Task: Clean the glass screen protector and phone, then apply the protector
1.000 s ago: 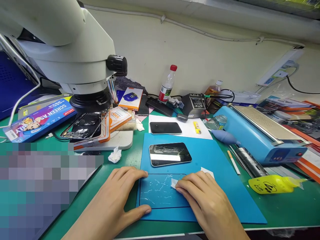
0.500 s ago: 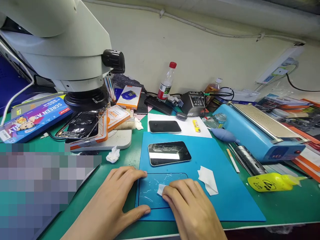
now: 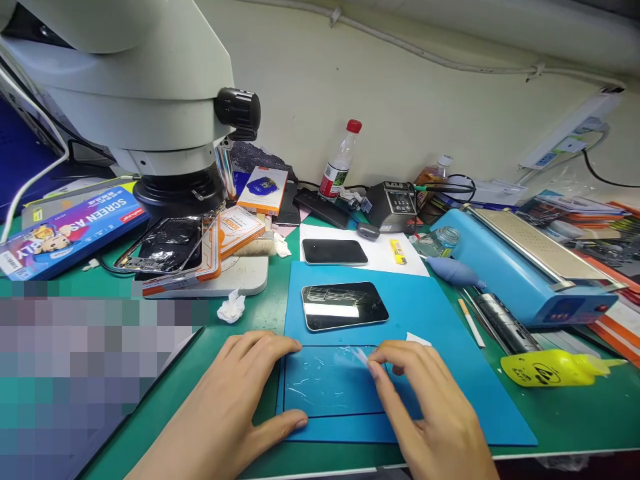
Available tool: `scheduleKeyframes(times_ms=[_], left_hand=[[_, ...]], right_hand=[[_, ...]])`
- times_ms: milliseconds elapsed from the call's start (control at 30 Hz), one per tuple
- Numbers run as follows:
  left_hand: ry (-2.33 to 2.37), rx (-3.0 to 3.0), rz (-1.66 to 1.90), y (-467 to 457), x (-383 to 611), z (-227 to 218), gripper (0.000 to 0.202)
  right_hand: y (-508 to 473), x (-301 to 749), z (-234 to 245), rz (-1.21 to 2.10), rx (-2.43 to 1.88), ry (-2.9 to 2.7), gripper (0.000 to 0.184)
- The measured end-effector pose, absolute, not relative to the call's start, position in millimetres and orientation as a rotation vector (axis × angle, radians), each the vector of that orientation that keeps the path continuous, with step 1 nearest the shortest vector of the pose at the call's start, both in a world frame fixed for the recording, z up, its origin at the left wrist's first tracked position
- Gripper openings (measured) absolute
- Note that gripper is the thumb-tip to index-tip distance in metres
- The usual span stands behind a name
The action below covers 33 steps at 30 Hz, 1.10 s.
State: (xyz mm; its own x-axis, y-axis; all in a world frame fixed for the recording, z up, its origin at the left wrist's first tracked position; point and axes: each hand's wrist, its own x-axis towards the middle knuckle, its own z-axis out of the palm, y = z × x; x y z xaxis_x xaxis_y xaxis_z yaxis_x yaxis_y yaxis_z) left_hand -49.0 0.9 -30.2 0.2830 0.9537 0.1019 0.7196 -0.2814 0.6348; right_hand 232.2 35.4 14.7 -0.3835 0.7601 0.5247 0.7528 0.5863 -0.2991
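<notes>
A green workbench (image 3: 257, 320) ran along a cream wall (image 3: 310, 100), crowded with tools and boxes, with a large white microscope (image 3: 130, 87) looming over its left side. A blue mat (image 3: 440, 313) lay in front of the person, and on its near part sat a clear sheet (image 3: 325, 387), streaked with wet smears. The left hand (image 3: 235, 393) rested flat at the sheet's left edge, fingers pressed together along the far corner and the thumb spread away along the near edge. The right hand (image 3: 425, 407) pinched a small white wipe (image 3: 361, 357) between thumb and forefinger, held against the sheet's far right part. Just beyond the sheet a dark phone (image 3: 345, 305) lay face up on the mat, and a second phone (image 3: 334, 251) lay on white paper (image 3: 390, 263) behind it. A blue machine (image 3: 525, 267) stood to the right.

A plastic bottle (image 3: 341, 162) with a red cap stood upright by the wall; its fill could not be told. A small glass jar (image 3: 436, 241) sat near the machine, contents unclear. A yellow squeeze bottle (image 3: 550, 368) lay on its side right of the mat.
</notes>
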Motion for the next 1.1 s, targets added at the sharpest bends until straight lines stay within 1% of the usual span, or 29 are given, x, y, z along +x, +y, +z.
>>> scheduleKeyframes(times_ms=[100, 267, 400, 567, 933, 1100], left_hand=[[1.505, 2.105, 0.666, 1, -49, -31, 0.062], [1.497, 2.166, 0.713, 0, -47, -32, 0.072], [1.478, 2.208, 0.746, -1, -48, -31, 0.08], [1.484, 2.176, 0.761, -5, -51, -29, 0.074], [1.475, 2.153, 0.786, -3, -50, -29, 0.075], [1.478, 2.132, 0.781, -2, -50, -29, 0.08]], right_hand=[[35, 241, 19, 0.021, -1.275, -2.1, 0.012], [35, 250, 17, -0.114, -1.244, -2.115, 0.011], [31, 247, 8, -0.23, -1.214, -2.158, 0.018], [27, 241, -4, -0.324, -1.184, -2.189, 0.02], [17, 233, -16, -0.363, -1.247, -2.248, 0.031], [16, 224, -16, -0.385, -1.291, -2.247, 0.029]])
